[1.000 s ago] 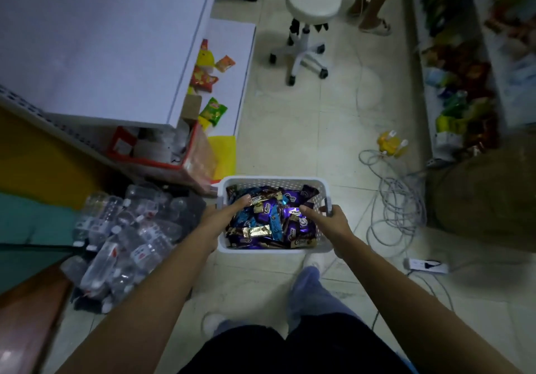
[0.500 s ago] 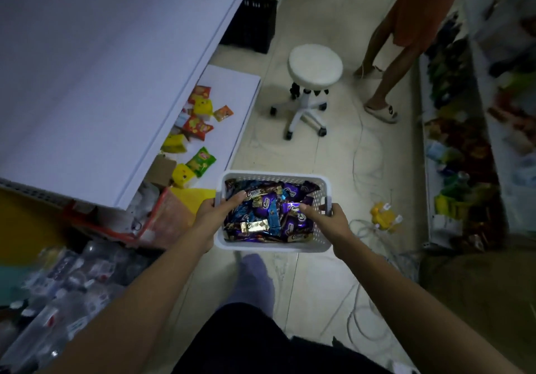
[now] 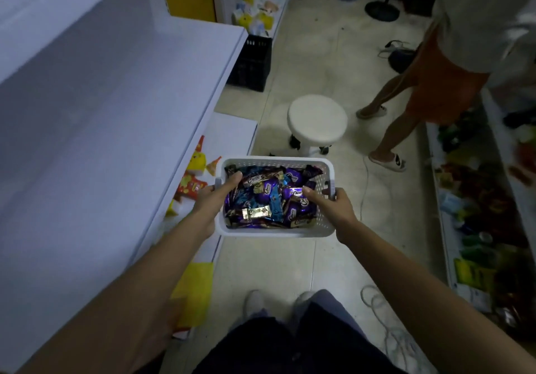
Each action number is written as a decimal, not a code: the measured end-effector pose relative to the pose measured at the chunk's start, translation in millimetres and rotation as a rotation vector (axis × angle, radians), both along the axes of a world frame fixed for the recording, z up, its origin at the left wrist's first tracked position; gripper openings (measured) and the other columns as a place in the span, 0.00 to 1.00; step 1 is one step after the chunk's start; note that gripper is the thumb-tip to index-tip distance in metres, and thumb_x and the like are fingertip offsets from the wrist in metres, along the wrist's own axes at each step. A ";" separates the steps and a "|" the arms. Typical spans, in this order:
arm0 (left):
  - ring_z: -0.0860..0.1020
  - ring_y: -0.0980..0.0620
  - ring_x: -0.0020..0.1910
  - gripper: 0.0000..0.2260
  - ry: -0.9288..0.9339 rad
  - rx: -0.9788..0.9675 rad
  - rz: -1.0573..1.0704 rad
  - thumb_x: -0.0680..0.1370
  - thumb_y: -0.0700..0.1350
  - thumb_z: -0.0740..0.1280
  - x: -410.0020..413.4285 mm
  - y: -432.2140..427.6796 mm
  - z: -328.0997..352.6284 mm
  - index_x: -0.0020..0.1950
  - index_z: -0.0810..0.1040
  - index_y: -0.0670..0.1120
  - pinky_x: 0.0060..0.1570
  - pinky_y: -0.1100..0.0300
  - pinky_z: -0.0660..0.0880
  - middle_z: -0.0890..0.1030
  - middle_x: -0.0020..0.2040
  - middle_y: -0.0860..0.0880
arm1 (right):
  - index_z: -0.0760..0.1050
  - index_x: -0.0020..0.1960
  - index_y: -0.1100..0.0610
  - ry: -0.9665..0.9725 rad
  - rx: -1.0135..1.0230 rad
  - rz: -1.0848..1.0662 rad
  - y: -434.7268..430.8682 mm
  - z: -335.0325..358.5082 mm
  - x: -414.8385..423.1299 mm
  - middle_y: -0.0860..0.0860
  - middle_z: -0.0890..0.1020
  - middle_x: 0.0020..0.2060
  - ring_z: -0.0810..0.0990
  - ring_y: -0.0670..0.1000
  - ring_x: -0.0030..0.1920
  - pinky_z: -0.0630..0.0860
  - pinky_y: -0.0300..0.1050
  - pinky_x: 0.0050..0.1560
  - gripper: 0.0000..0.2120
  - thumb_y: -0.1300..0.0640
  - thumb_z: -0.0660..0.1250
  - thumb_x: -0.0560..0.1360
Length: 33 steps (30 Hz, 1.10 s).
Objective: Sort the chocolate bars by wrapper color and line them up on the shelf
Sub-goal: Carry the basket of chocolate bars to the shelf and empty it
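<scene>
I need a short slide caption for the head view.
Left hand and right hand hold a white basket of chocolate bars beside the shelf.

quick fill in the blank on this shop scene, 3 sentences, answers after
1. The left hand and right hand grip a white ____ of chocolate bars.
2. The big white shelf lies on the person's ____ side.
3. On the floor ahead stands a round white ____.

Missing words: basket; left; stool
</scene>
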<state>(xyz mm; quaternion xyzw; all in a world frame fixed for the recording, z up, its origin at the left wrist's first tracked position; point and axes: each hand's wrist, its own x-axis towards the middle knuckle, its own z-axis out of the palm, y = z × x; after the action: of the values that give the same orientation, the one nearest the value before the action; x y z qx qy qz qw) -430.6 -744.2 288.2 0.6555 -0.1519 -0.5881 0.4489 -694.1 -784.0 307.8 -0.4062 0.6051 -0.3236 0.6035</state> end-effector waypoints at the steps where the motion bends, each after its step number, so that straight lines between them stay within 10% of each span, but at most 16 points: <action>1: 0.78 0.44 0.61 0.52 -0.001 -0.010 0.014 0.50 0.69 0.79 3.7 -14.2 6.9 0.68 0.73 0.46 0.62 0.45 0.74 0.79 0.63 0.46 | 0.77 0.50 0.55 0.002 -0.009 0.008 -18.3 1.9 5.7 0.52 0.84 0.44 0.84 0.50 0.42 0.81 0.42 0.36 0.16 0.52 0.77 0.67; 10: 0.78 0.44 0.61 0.48 -0.006 -0.023 0.214 0.52 0.68 0.80 36.2 -144.9 10.9 0.67 0.74 0.48 0.61 0.44 0.74 0.80 0.62 0.47 | 0.78 0.56 0.57 -0.021 -0.012 0.251 -203.1 -1.0 45.3 0.52 0.85 0.45 0.85 0.48 0.43 0.81 0.41 0.38 0.20 0.50 0.76 0.68; 15: 0.82 0.44 0.53 0.42 -0.053 -0.020 0.348 0.51 0.67 0.79 20.1 -219.1 30.7 0.58 0.80 0.45 0.56 0.44 0.77 0.84 0.52 0.45 | 0.74 0.60 0.55 0.062 -0.006 0.378 -316.0 -14.4 53.1 0.53 0.83 0.53 0.84 0.53 0.50 0.82 0.52 0.49 0.44 0.33 0.80 0.51; 27: 0.84 0.44 0.42 0.27 -0.114 0.007 0.560 0.65 0.60 0.75 39.5 -316.4 61.5 0.52 0.79 0.40 0.38 0.54 0.81 0.84 0.47 0.40 | 0.77 0.57 0.59 0.013 -0.006 0.618 -473.8 10.3 143.2 0.55 0.84 0.48 0.85 0.53 0.45 0.82 0.51 0.46 0.33 0.43 0.80 0.60; 33: 0.82 0.48 0.51 0.48 -0.422 -0.015 0.558 0.52 0.72 0.77 99.6 -336.1 44.9 0.61 0.76 0.41 0.48 0.54 0.79 0.82 0.54 0.45 | 0.71 0.56 0.58 0.021 -0.041 0.627 -507.7 19.8 222.7 0.54 0.81 0.50 0.82 0.53 0.48 0.81 0.51 0.49 0.31 0.45 0.79 0.62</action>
<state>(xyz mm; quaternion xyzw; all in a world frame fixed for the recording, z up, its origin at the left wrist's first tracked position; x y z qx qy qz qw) -331.0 -1080.3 333.1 0.7756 -0.0608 -0.2930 0.5558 -471.5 -1291.7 327.6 -0.5883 0.4501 -0.1296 0.6591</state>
